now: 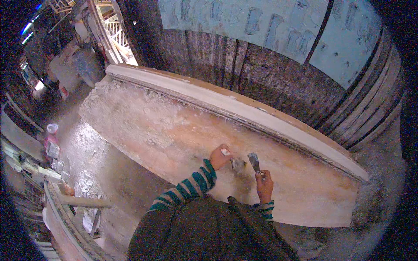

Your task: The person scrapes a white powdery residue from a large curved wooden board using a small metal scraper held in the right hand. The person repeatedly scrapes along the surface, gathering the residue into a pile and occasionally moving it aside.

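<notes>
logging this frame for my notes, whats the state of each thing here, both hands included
left hand: closed, pressed down on the panel
right hand: closed around the scraper's handle
scraper: held upright, blade up, off the surface
wooden panel: lying flat on the floor, coated with patchy white filler, raised pale rail along its far edge
dark lump: sitting on the panel between the hands; what it is cannot be told
</notes>
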Demonstrator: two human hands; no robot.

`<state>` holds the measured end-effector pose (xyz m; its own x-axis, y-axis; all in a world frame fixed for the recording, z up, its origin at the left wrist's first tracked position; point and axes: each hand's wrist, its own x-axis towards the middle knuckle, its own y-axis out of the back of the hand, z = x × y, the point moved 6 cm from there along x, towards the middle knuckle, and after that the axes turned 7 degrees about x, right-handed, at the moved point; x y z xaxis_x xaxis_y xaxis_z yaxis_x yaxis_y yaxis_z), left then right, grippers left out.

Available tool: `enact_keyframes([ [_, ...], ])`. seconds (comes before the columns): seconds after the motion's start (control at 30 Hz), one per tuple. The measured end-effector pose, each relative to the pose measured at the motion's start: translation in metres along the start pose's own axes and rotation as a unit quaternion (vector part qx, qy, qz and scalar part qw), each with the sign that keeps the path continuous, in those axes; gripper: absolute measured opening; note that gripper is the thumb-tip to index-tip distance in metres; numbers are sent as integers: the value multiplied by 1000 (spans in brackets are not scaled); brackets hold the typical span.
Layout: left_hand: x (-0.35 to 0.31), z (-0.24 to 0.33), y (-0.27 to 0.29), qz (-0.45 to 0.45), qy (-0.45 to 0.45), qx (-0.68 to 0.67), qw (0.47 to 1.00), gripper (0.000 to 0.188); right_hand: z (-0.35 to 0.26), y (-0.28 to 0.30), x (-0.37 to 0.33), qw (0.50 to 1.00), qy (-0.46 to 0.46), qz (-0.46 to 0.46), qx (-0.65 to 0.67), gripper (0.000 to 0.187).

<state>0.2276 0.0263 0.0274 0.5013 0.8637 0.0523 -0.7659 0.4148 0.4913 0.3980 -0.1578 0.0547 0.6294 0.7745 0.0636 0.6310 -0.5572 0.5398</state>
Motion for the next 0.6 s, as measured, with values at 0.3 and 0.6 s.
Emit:
enact_keyframes([
  [0.3,15,-192,215,208,50,6,977,28,36,-2,-14,995,38,-35,-88,27],
  [0.6,1,-70,142,298,13,-5,954,25,34,-18,-9,997,38,-63,-33,24],
])
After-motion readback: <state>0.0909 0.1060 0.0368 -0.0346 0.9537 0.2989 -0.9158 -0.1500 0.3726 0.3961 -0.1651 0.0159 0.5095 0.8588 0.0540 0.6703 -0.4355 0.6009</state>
